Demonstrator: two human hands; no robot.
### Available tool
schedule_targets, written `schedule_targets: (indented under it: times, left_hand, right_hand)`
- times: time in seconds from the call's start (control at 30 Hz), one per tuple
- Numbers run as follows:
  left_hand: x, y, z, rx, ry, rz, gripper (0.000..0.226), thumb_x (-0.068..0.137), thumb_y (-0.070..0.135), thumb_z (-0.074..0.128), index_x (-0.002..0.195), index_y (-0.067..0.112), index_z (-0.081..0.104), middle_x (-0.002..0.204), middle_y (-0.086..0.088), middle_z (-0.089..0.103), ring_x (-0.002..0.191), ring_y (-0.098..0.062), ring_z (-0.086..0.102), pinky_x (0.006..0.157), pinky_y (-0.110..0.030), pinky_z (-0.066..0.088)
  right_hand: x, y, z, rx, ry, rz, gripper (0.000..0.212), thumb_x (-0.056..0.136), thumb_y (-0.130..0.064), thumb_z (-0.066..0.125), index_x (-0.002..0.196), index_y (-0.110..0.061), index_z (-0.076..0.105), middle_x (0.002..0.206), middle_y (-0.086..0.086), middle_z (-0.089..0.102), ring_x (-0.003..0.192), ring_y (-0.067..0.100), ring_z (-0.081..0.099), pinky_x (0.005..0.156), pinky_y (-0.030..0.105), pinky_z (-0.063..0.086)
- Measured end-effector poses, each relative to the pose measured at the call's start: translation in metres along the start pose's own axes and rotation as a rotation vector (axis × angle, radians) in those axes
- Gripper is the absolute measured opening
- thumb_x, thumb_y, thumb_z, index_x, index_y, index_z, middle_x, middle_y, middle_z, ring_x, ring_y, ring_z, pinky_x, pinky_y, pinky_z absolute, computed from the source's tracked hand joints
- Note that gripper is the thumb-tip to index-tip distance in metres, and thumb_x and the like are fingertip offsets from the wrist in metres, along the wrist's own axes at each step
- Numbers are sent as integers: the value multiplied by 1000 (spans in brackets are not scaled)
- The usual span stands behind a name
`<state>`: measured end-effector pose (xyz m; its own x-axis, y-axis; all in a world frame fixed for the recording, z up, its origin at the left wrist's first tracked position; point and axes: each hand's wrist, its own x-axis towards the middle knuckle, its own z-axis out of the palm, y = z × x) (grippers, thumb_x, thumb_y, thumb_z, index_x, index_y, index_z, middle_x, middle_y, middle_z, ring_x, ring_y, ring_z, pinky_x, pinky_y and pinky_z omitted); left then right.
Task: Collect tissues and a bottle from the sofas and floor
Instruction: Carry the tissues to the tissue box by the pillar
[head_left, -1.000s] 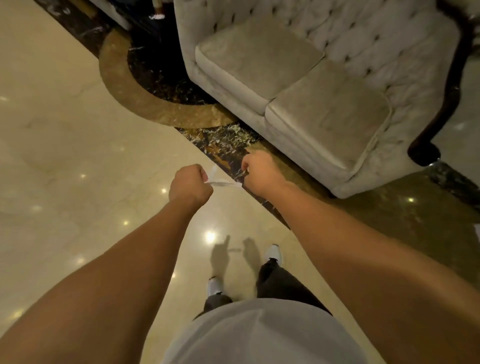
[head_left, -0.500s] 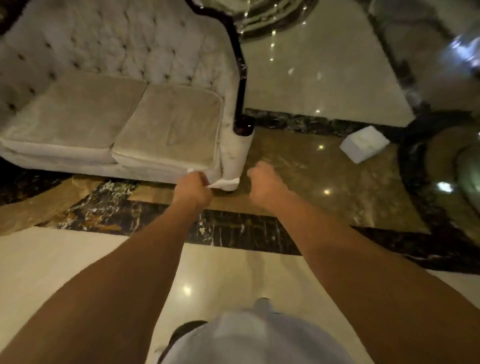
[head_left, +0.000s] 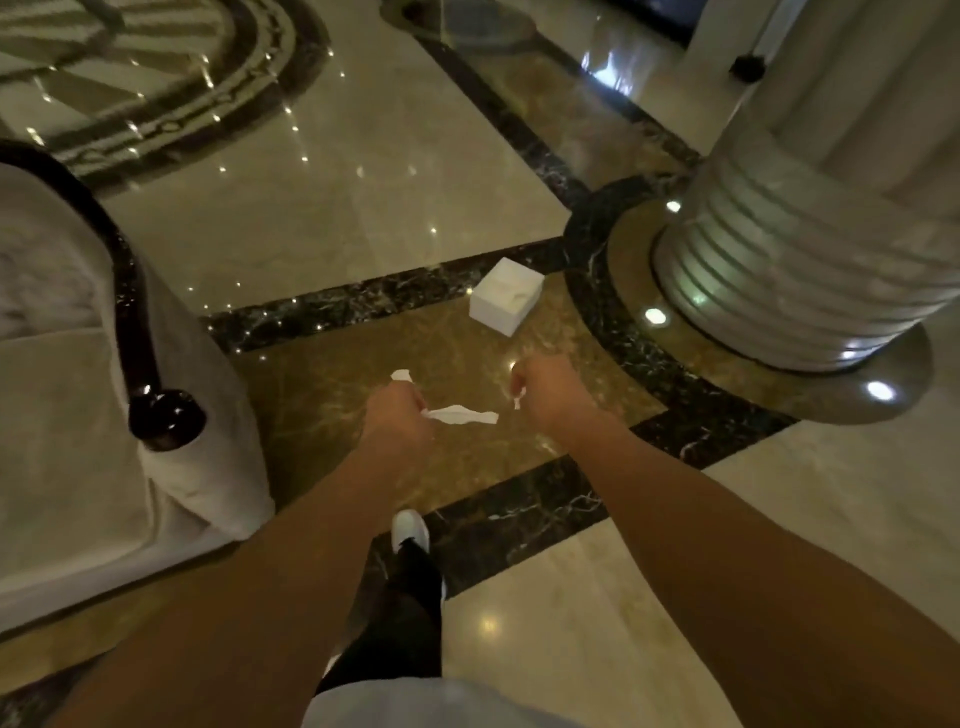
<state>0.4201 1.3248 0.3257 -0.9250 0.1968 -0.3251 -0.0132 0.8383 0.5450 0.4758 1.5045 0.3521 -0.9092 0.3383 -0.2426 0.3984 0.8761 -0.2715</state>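
Note:
My left hand is closed on a white tissue; a twisted strip of it sticks out to the right and a corner pokes above the fist. My right hand is a fist with a small white scrap of tissue showing at its fingers. Both hands are held out over the brown marble floor. A white tissue box lies on the floor just beyond the hands. No bottle is in view.
A pale upholstered sofa with a dark wooden arm stands at the left. A large ribbed column base with floor lights rises at the right. My foot in a white shoe steps onto the dark marble border.
The view has swung right: the sofa slid to the left edge, the column came into view, and the tissue box is now closer. The hands have drawn apart.

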Motion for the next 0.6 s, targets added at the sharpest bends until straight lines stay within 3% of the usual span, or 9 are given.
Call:
schedule_targets:
  times: [0.13,0.27,0.43,0.6]
  left_hand:
    - [95,46,11,-6,-37,20,20,84,10,69,104,9,67,103,-10,65,93,-21,61,85,-31,53]
    - [202,103,24,-3,-98,34,19,84,11,69,103,10,64,105,-9,64,93,-19,58,90,-34,52]
    - [326,192,30,54,-164,112,18,84,12,68,101,12,63,106,-10,63,98,-23,60,90,-34,51]
    - [420,256,58,128,-244,148,22,86,12,66,108,11,62,112,-10,62,102,-20,58,92,-30,48]
  right_hand:
    - [87,15,-7,-4,-60,-21,19,86,-6,61,102,-10,71,107,11,68,96,23,65,92,33,53]
    - [184,37,-40,26,12,-9,25,90,-11,59,113,-12,68,112,12,68,100,24,64,93,33,52]
    - [294,84,-102,172,113,119,27,89,-6,57,113,-10,69,109,15,68,101,28,64,91,34,49]
    - [381,141,-125,209,33,252,22,90,-8,54,106,-8,70,106,13,66,99,26,62,89,29,47]
